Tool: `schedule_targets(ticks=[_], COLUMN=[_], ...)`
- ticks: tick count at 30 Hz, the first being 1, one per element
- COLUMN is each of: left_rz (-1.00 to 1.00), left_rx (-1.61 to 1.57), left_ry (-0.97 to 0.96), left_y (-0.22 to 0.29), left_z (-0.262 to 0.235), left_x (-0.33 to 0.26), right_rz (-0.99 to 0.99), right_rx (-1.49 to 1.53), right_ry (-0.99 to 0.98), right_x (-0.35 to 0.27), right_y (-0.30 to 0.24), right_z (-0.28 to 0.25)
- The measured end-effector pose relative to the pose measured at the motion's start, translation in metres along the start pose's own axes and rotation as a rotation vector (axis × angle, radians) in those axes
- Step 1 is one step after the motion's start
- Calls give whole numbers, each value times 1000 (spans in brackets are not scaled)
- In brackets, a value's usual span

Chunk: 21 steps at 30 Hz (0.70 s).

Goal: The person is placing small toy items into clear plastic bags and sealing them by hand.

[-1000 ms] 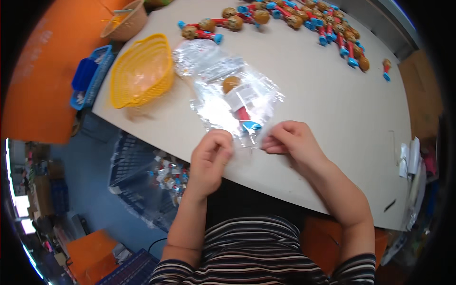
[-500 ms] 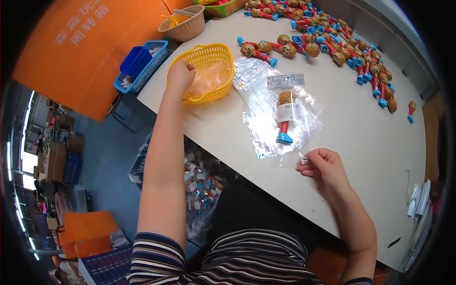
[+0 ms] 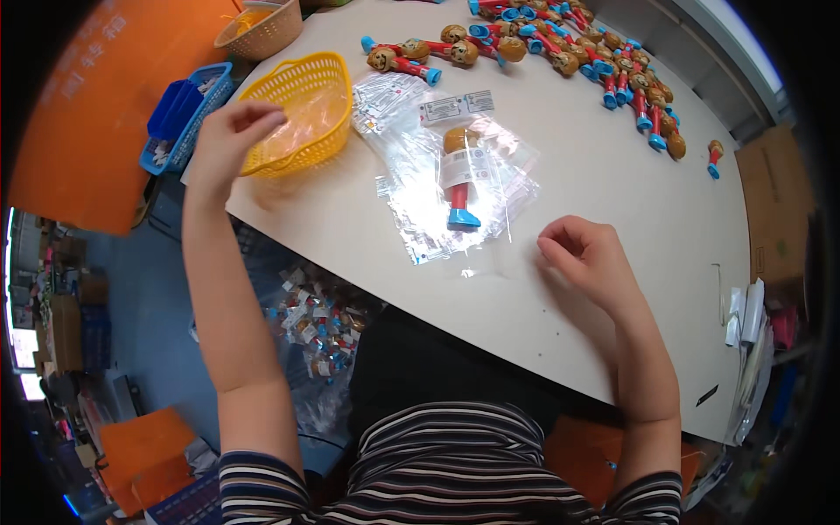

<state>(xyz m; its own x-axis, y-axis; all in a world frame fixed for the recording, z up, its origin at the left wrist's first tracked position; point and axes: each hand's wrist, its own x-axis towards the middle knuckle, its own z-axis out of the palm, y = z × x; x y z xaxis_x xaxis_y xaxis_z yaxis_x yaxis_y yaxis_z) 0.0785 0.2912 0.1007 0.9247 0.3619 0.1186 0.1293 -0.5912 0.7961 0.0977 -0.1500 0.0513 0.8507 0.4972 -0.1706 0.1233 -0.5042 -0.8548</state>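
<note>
My L hand (image 3: 226, 140) is at the L side of the yellow basket (image 3: 329, 145), thumb & fingers partly bent; I cannot tell if some thin film is betw. them. My R hand (image 3: 595, 255) is above the worktop (image 3: 652, 214), to the R of the clear bags (image 3: 413, 234), fingers loosely curled, thumb near the index; here also I cannot tell if they have hold of sth. The toy (image 3: 459, 198) w/ brown head, red stem & blue foot lies on these bags.
</note>
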Motion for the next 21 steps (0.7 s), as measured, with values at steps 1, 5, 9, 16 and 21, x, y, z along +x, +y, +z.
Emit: schedule_targets(ticks=[1,5,9,16,21], left_rz=[-4,560,766,582,579], left_rx=[-654,774,311,-1,-49], left_ry=[-128,605,345,-174,-48], left_y=[0,1,26,29,29], left_z=[-7,13,71,137,184], left_x=[-4,-23,-76,-147,-162], right_rz=[-167,-605,-903,-893,-666], right_rx=[-170,-558,-733,-422,-144], right_ry=[63,226,233,217,256], right_x=[-2,-1,9,16,5], right_y=[0,-13,-3,10,3], right_z=[3,20,31,29,34])
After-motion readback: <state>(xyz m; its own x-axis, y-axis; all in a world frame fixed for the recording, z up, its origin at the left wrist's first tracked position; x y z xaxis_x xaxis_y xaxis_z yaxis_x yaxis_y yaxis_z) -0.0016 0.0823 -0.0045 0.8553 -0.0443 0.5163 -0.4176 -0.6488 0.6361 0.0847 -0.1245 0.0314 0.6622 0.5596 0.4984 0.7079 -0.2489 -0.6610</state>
